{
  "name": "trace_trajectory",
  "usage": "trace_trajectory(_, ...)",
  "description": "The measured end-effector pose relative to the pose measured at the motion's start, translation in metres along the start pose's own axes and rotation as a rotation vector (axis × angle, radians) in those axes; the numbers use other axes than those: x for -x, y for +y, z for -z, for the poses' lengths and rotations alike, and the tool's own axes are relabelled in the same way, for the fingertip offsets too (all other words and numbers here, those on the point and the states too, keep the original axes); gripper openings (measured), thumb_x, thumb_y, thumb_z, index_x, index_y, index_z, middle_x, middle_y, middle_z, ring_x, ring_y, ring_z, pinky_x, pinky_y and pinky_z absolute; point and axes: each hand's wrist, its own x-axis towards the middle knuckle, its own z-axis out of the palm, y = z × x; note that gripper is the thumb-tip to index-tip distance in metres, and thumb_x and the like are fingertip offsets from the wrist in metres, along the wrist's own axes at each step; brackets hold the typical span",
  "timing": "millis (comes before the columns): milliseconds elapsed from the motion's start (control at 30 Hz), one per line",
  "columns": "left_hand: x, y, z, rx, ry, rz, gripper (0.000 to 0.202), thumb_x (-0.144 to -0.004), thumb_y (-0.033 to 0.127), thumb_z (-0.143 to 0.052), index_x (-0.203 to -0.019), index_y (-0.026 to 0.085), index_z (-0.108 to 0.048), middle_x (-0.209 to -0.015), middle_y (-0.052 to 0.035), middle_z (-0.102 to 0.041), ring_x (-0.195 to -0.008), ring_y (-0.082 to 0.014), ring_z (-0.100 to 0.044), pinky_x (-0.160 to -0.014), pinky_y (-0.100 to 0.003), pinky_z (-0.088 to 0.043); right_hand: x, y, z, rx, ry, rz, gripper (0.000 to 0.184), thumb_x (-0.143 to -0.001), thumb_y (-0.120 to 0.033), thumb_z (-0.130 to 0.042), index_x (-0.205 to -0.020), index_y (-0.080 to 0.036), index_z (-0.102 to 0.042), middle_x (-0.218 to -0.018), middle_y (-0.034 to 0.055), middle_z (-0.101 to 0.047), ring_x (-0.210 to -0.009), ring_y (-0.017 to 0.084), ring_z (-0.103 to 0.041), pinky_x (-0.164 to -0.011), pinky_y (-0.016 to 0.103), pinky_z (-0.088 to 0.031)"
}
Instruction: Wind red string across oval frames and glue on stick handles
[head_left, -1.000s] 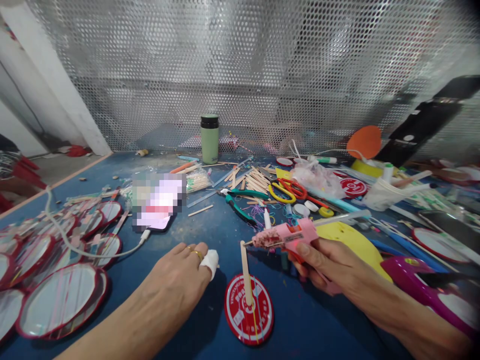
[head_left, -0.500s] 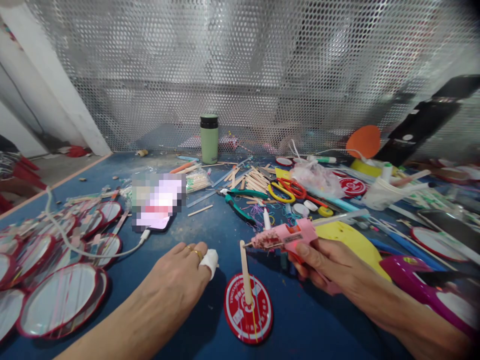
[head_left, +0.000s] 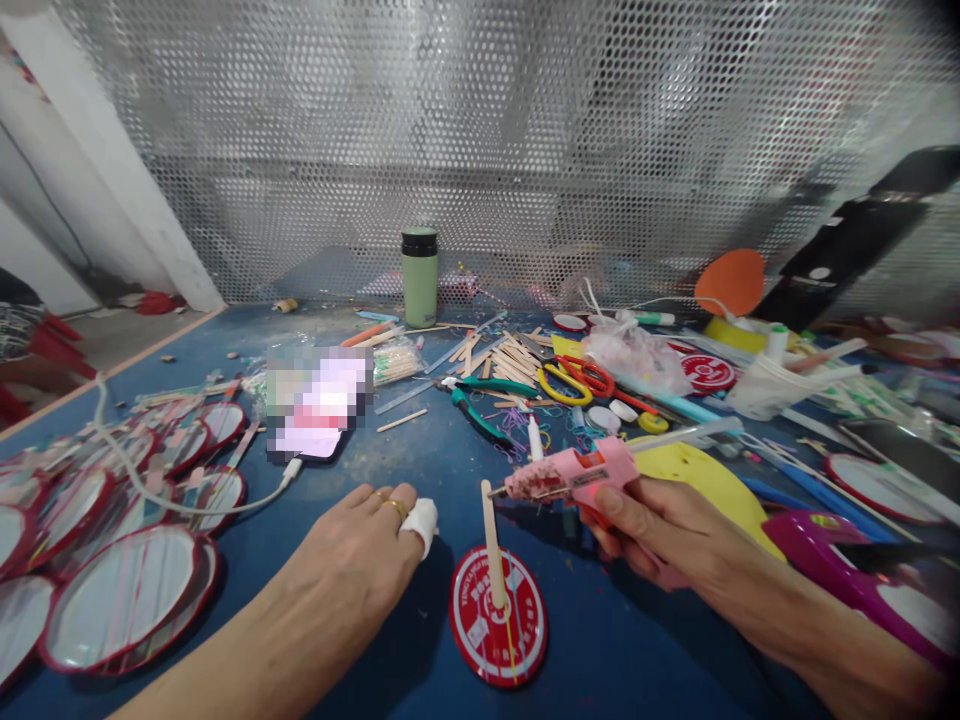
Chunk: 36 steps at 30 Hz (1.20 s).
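Note:
My right hand point(head_left: 637, 525) grips a pink glue gun point(head_left: 577, 475) with a clear glue stick out of its back end. Its nozzle is close to the far end of a wooden craft stick point(head_left: 490, 540); whether they touch I cannot tell. The stick lies over a red round disc point(head_left: 501, 640) with white lettering and thin coloured lines. To the left of the disc, my left hand point(head_left: 360, 550) is low over the table, fingers bent, fingertips hidden. It wears rings, and white wrapping point(head_left: 421, 525) covers one finger. What it holds, if anything, is out of sight.
Red-rimmed discs point(head_left: 124, 590) with sticks pile up at left, beside a phone point(head_left: 319, 405) on a white cable. Pliers point(head_left: 480, 415), scissors point(head_left: 574, 380), loose craft sticks point(head_left: 514, 362) and a green tumbler point(head_left: 420, 280) stand or lie farther back. A perforated metal sheet point(head_left: 480, 130) rises behind.
Almost nothing differs. The whole view has shifted very slightly; both hands, the glue gun and the red disc keep their places relative to one another.

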Motion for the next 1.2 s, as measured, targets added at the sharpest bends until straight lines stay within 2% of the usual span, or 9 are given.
trace_trajectory(233,-0.001,-0.001,0.001,-0.006,-0.002,0.0,0.022,-0.086,0.003,-0.041,-0.086,0.019,-0.057,-0.084,-0.0072,-0.065,-0.066,-0.0204,-0.057,-0.067,-0.034,-0.044,0.0,0.004,0.001,-0.02,-0.01,0.023,0.059,-0.088,-0.069,-0.047,-0.073,-0.014,-0.063,-0.056,-0.0012,-0.05,-0.049,0.008,-0.041,-0.045,0.021,-0.03)
trace_trajectory(400,-0.001,-0.003,0.0,0.009,-0.028,0.014,0.023,-0.087,0.003,-0.041,-0.087,0.018,-0.059,-0.083,-0.0069,-0.063,-0.067,-0.0204,-0.056,-0.067,-0.033,-0.044,0.001,-0.003,0.002,-0.062,-0.025,0.011,0.061,-0.088,-0.07,-0.047,-0.071,-0.015,-0.066,-0.049,-0.0024,-0.045,-0.045,0.008,-0.037,-0.043,0.022,-0.027)
trace_trajectory(533,-0.004,-0.007,0.004,0.065,-0.078,0.076,0.025,-0.088,0.002,-0.039,-0.088,0.017,-0.059,-0.082,-0.0065,-0.061,-0.07,-0.0196,-0.056,-0.067,-0.031,-0.044,0.005,-0.008,0.003,-0.111,-0.01,0.015,0.062,-0.088,-0.07,-0.047,-0.073,-0.014,-0.068,-0.05,-0.0022,-0.045,-0.045,0.008,-0.036,-0.044,0.022,-0.027)
trace_trajectory(633,-0.011,-0.008,0.01,0.15,-0.117,0.124,0.024,-0.091,0.004,-0.038,-0.09,0.017,-0.058,-0.084,-0.0063,-0.061,-0.07,-0.0178,-0.055,-0.064,-0.028,-0.043,0.007,-0.009,0.005,-0.165,0.01,0.051,0.061,-0.087,-0.071,-0.048,-0.075,-0.014,-0.067,-0.053,-0.0012,-0.048,-0.047,0.008,-0.038,-0.045,0.022,-0.028)
trace_trajectory(800,-0.032,-0.007,0.015,0.214,-0.151,0.129,0.022,-0.095,0.01,-0.037,-0.089,0.015,-0.057,-0.083,-0.0063,-0.061,-0.068,-0.0164,-0.055,-0.061,-0.027,-0.042,0.01,-0.011,0.009,-0.174,0.054,0.135,0.06,-0.087,-0.07,-0.047,-0.071,-0.015,-0.065,-0.052,-0.0021,-0.045,-0.047,0.008,-0.037,-0.045,0.023,-0.028)
trace_trajectory(1067,-0.061,-0.008,0.009,0.248,-0.253,0.102,0.019,-0.096,0.016,-0.041,-0.087,0.015,-0.058,-0.085,-0.0075,-0.064,-0.071,-0.0167,-0.06,-0.064,-0.028,-0.045,0.018,-0.013,0.015,-0.207,0.081,0.176,0.06,-0.085,-0.071,-0.049,-0.068,-0.016,-0.064,-0.057,0.0016,-0.051,-0.048,0.009,-0.038,-0.042,0.022,-0.026)
trace_trajectory(1200,-0.068,-0.007,0.005,0.322,-0.218,0.083,0.021,-0.097,0.019,-0.043,-0.084,0.015,-0.059,-0.082,-0.0066,-0.063,-0.071,-0.015,-0.06,-0.065,-0.026,-0.045,0.021,-0.014,0.017,-0.231,0.124,0.206,0.059,-0.085,-0.071,-0.05,-0.069,-0.016,-0.065,-0.054,0.0014,-0.051,-0.047,0.009,-0.04,-0.041,0.022,-0.028)
